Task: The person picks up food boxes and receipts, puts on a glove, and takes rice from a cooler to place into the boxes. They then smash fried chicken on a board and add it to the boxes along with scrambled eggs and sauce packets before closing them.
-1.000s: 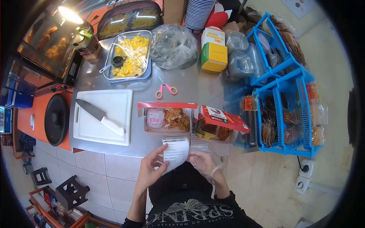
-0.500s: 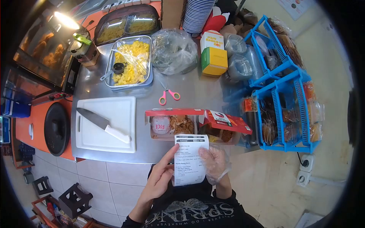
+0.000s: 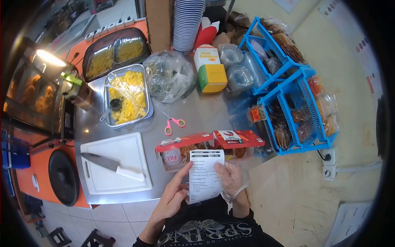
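A printed paper receipt [image 3: 205,177] is held up in front of my chest, its text facing me. My right hand [image 3: 231,178], in a clear plastic glove, pinches its right edge with the thumb on top. Along the left edge lies my bare left hand [image 3: 170,197], index finger stretched up the paper, the other fingers curled against it. Just beyond the receipt stand two red food boxes. In the left box [image 3: 181,140] are a wrapped portion marked RICE [image 3: 173,157] and browned food; the right box [image 3: 238,139] also holds browned food, partly hidden by its lid.
A knife [image 3: 113,165] lies on the white cutting board [image 3: 140,150]. Pink-handled scissors [image 3: 174,123] lie beyond the boxes. A tray of yellow food [image 3: 127,96], a plastic bag [image 3: 169,76] and a yellow-green carton [image 3: 212,78] stand behind. Blue baskets [image 3: 294,119] hold packets at right.
The whole view has turned, so the counter items appear further left and the cutting board lower. Both hands stay on the receipt, with almost no change in grip.
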`<action>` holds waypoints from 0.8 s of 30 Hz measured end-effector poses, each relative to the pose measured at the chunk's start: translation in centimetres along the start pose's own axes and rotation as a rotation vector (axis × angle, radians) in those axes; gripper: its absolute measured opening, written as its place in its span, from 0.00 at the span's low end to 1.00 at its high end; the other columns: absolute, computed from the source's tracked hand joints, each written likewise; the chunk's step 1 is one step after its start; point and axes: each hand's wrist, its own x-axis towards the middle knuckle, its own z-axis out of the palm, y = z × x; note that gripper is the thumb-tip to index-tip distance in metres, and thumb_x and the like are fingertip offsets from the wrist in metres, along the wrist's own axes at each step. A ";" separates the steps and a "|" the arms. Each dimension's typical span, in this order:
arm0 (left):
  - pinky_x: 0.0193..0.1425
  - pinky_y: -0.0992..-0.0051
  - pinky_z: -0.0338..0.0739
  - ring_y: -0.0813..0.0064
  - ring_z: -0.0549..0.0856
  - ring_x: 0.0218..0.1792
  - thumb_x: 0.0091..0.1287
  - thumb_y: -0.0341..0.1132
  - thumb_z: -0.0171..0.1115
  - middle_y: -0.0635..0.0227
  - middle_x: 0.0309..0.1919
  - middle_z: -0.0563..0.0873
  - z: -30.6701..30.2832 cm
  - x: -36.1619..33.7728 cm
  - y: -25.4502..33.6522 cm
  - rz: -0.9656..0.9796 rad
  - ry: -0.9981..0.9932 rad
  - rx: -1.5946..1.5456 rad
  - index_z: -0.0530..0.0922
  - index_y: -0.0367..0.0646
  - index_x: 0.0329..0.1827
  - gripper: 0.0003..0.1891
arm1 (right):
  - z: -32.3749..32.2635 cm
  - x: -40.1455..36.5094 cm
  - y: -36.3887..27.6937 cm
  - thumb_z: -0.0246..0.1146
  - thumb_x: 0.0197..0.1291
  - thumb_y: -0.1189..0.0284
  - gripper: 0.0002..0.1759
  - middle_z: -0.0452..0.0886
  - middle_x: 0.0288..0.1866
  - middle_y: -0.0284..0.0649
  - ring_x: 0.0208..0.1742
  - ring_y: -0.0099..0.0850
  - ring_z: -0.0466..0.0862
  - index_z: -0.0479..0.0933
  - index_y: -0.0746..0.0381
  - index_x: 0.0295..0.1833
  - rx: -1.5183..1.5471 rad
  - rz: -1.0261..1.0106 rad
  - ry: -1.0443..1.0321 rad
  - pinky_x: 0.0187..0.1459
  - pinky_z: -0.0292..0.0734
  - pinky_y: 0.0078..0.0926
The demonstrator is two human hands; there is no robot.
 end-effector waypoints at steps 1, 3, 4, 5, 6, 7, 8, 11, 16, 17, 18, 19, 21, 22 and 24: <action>0.41 0.77 0.75 0.74 0.81 0.44 0.53 0.19 0.39 0.56 0.69 0.63 -0.3 0.3 0.2 0.000 -0.015 0.003 0.52 0.43 0.76 0.40 | 0.3 0.1 0.1 0.56 0.66 0.68 0.14 0.83 0.33 0.38 0.34 0.23 0.80 0.80 0.68 0.44 0.030 -0.029 0.040 0.38 0.75 0.24; 0.40 0.77 0.75 0.74 0.81 0.43 0.53 0.19 0.38 0.55 0.70 0.61 -0.8 0.6 0.5 0.012 -0.047 -0.010 0.52 0.43 0.76 0.40 | 0.6 0.2 0.3 0.56 0.66 0.67 0.15 0.83 0.33 0.38 0.34 0.22 0.80 0.80 0.69 0.44 0.022 -0.024 0.063 0.38 0.75 0.24; 0.40 0.77 0.75 0.74 0.81 0.43 0.53 0.19 0.38 0.55 0.70 0.61 -1.2 0.8 0.6 0.011 -0.057 -0.008 0.52 0.43 0.76 0.40 | 0.7 0.2 0.3 0.56 0.66 0.67 0.15 0.83 0.33 0.37 0.34 0.21 0.80 0.80 0.69 0.44 0.012 -0.017 0.072 0.38 0.75 0.23; 0.40 0.77 0.75 0.73 0.81 0.44 0.53 0.20 0.39 0.55 0.70 0.61 -1.5 1.0 0.6 0.000 -0.069 0.010 0.52 0.42 0.76 0.40 | 1.0 0.2 0.1 0.56 0.66 0.67 0.15 0.83 0.33 0.37 0.34 0.21 0.80 0.80 0.69 0.44 0.014 -0.020 0.083 0.38 0.75 0.23; 0.40 0.77 0.75 0.72 0.81 0.46 0.54 0.20 0.40 0.55 0.70 0.61 -1.8 1.1 0.8 -0.010 -0.080 0.029 0.52 0.42 0.76 0.40 | 1.4 0.2 -0.3 0.56 0.66 0.67 0.15 0.83 0.33 0.36 0.34 0.21 0.80 0.80 0.69 0.44 0.061 -0.008 0.103 0.38 0.75 0.23; 0.40 0.77 0.75 0.72 0.81 0.46 0.54 0.20 0.40 0.55 0.70 0.61 -2.1 1.3 0.9 -0.010 -0.090 0.032 0.52 0.42 0.76 0.40 | 1.7 0.3 -0.5 0.56 0.66 0.67 0.15 0.83 0.34 0.36 0.34 0.20 0.80 0.80 0.69 0.44 0.108 0.004 0.124 0.37 0.75 0.23; 0.43 0.76 0.76 0.70 0.81 0.47 0.58 0.21 0.41 0.55 0.69 0.62 -2.4 1.3 1.0 -0.034 -0.099 0.049 0.52 0.42 0.76 0.37 | 2.0 0.3 -0.4 0.56 0.66 0.67 0.15 0.83 0.34 0.36 0.34 0.20 0.80 0.80 0.69 0.44 0.113 -0.002 0.136 0.37 0.75 0.23; 0.49 0.73 0.78 0.67 0.81 0.50 0.64 0.24 0.45 0.56 0.67 0.64 -1.8 2.0 1.4 0.001 -0.109 0.098 0.54 0.42 0.75 0.32 | 2.0 0.4 0.4 0.57 0.66 0.64 0.16 0.82 0.32 0.34 0.32 0.19 0.77 0.79 0.69 0.41 0.095 0.091 0.161 0.34 0.73 0.23; 0.59 0.71 0.71 0.66 0.76 0.55 0.63 0.24 0.55 0.58 0.57 0.75 -1.9 3.7 0.0 0.100 -0.219 0.303 0.66 0.38 0.68 0.27 | -5.8 1.2 -1.1 0.61 0.63 0.63 0.14 0.82 0.36 0.44 0.36 0.34 0.79 0.80 0.64 0.43 -0.746 -0.346 -0.382 0.41 0.73 0.36; 0.59 0.71 0.71 0.66 0.76 0.55 0.63 0.24 0.55 0.58 0.57 0.75 -2.8 3.9 0.2 0.139 -0.278 0.294 0.66 0.38 0.68 0.27 | -9.3 0.8 -3.4 0.61 0.60 0.65 0.14 0.82 0.40 0.44 0.41 0.34 0.81 0.80 0.61 0.49 -0.734 -0.644 -0.241 0.44 0.74 0.37; 0.57 0.72 0.72 0.67 0.77 0.52 0.63 0.24 0.55 0.58 0.56 0.75 -4.2 4.5 0.5 0.283 -0.286 0.535 0.63 0.39 0.70 0.29 | -12.6 0.2 -6.6 0.62 0.59 0.67 0.15 0.83 0.40 0.42 0.42 0.35 0.81 0.80 0.59 0.50 -0.762 -0.500 0.078 0.45 0.74 0.37; 0.55 0.73 0.73 0.68 0.78 0.50 0.63 0.23 0.55 0.58 0.56 0.76 -5.3 5.2 0.8 0.433 -0.266 0.772 0.61 0.40 0.71 0.31 | -15.9 -0.2 -10.2 0.62 0.57 0.68 0.16 0.83 0.39 0.40 0.42 0.36 0.82 0.80 0.58 0.52 -0.762 -0.357 0.385 0.46 0.74 0.37; 0.54 0.74 0.73 0.69 0.78 0.50 0.63 0.23 0.56 0.58 0.56 0.75 -5.7 6.1 1.4 0.530 -0.212 0.981 0.58 0.41 0.73 0.33 | -23.6 1.8 -16.4 0.59 0.58 0.69 0.13 0.83 0.38 0.44 0.40 0.41 0.82 0.81 0.57 0.49 -1.277 -0.438 0.909 0.44 0.75 0.38; 0.56 0.74 0.71 0.69 0.77 0.52 0.63 0.23 0.56 0.58 0.57 0.74 -5.7 6.5 1.6 0.455 -0.191 0.927 0.58 0.40 0.73 0.33 | -26.6 3.7 -18.7 0.59 0.59 0.66 0.13 0.83 0.37 0.44 0.37 0.44 0.80 0.81 0.58 0.47 -1.321 -0.538 1.012 0.42 0.74 0.41; 0.60 0.73 0.68 0.68 0.74 0.56 0.63 0.24 0.57 0.57 0.60 0.72 -5.5 7.4 2.0 0.286 -0.137 0.749 0.58 0.40 0.73 0.33 | -33.0 8.1 -21.4 0.59 0.59 0.67 0.16 0.82 0.40 0.46 0.44 0.44 0.81 0.79 0.59 0.51 -1.404 -0.394 0.759 0.47 0.75 0.39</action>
